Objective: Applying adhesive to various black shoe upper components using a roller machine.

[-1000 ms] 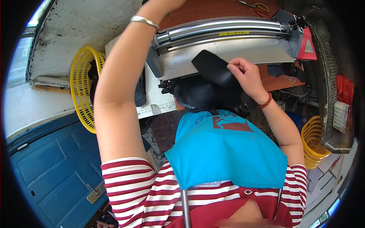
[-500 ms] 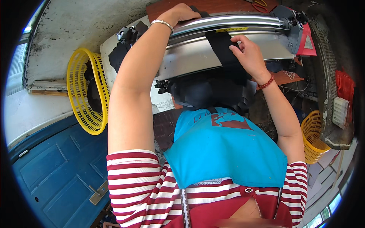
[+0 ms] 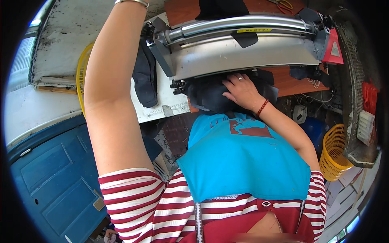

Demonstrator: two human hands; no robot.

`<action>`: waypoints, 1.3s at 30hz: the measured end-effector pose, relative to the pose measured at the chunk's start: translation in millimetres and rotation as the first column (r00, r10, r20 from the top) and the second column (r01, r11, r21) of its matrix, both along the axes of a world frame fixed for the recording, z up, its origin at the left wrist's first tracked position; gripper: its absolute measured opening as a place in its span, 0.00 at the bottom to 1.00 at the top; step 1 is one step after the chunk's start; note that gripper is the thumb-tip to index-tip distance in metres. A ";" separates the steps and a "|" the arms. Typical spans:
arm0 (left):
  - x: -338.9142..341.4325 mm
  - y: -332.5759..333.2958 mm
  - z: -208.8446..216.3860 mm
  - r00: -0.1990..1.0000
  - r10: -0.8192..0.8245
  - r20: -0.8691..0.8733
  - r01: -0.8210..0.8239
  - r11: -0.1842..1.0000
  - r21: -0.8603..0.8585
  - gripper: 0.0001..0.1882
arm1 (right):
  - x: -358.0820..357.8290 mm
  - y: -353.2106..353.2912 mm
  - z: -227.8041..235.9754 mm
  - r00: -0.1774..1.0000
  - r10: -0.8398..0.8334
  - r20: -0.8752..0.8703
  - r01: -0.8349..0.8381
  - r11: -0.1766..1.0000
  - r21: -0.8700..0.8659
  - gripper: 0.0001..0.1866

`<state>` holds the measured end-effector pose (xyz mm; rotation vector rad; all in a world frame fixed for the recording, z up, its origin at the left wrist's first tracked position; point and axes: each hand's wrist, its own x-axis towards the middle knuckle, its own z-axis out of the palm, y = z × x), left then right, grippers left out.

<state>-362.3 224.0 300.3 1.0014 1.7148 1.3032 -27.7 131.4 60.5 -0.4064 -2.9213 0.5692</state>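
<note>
My right hand (image 3: 243, 91) lies over a pile of black fabric-like pieces (image 3: 206, 95) in front of the machine. Its fingers are stretched out on the pile, with no piece lifted. Beyond them stands a roller machine (image 3: 243, 52) with a long silver roller and a sloping metal plate. The short end of a black piece (image 3: 246, 39) shows on the plate below the roller, and more black material (image 3: 221, 9) lies behind it. My left arm reaches up past the machine's left end; the hand itself is cut off by the top edge.
Dark pieces (image 3: 144, 77) lie on the white board left of the machine. A yellow basket (image 3: 81, 73) is partly hidden by my left arm; another yellow basket (image 3: 334, 152) stands low at the right. Scissors (image 3: 285, 5) lie at the back, near a rough ledge (image 3: 352, 101).
My right hand has moved from the black strip down to the pile. Most of that strip has passed under the roller. My left hand has left the roller's back and gone up-left out of view.
</note>
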 end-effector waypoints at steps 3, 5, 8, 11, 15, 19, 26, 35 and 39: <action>-17.6 -28.8 23.2 0.997 -0.058 -0.055 0.061 0.997 0.052 0.45 | -2.7 0.8 -4.7 0.997 0.027 -0.076 -0.026 1.000 0.002 0.20; -33.0 -41.7 31.8 0.996 -0.023 -0.083 0.029 0.997 0.075 0.46 | -4.2 1.8 -4.7 0.991 0.009 -0.132 -0.006 1.000 0.028 0.14; -61.3 -52.0 42.3 0.975 0.167 -0.144 -0.155 0.983 0.095 0.46 | -5.1 2.9 -2.5 0.981 0.048 -0.190 -0.050 0.999 -0.005 0.11; -97.0 -79.6 52.1 0.896 0.235 -0.376 -0.192 0.970 0.149 0.44 | -5.5 4.7 -0.3 0.970 0.060 -0.235 -0.070 0.997 -0.033 0.08; -140.8 -114.5 49.2 0.591 0.311 -0.744 0.063 0.902 0.428 0.36 | -5.3 8.5 3.1 0.960 0.060 -0.275 -0.076 0.996 -0.051 0.07; -156.7 -179.6 2.5 0.446 0.271 -0.853 -0.037 0.958 0.284 0.21 | -4.7 11.0 7.3 0.950 0.072 -0.304 -0.093 0.994 -0.055 0.06; -101.5 -327.1 -169.2 0.582 -0.405 -0.705 -0.191 0.774 -0.604 0.20 | 4.8 9.9 30.0 0.925 0.058 -0.375 -0.108 0.988 -0.115 0.07; -25.8 -307.5 -109.2 0.773 -0.569 -0.280 0.134 0.578 -0.805 0.19 | 32.6 26.1 66.3 0.855 -0.419 -0.306 0.117 0.731 -0.672 0.11; 32.2 -238.8 -76.4 0.844 -0.537 -0.003 0.530 0.834 -0.156 0.18 | 30.7 52.0 66.8 0.822 -0.541 -0.177 0.197 0.562 -0.804 0.14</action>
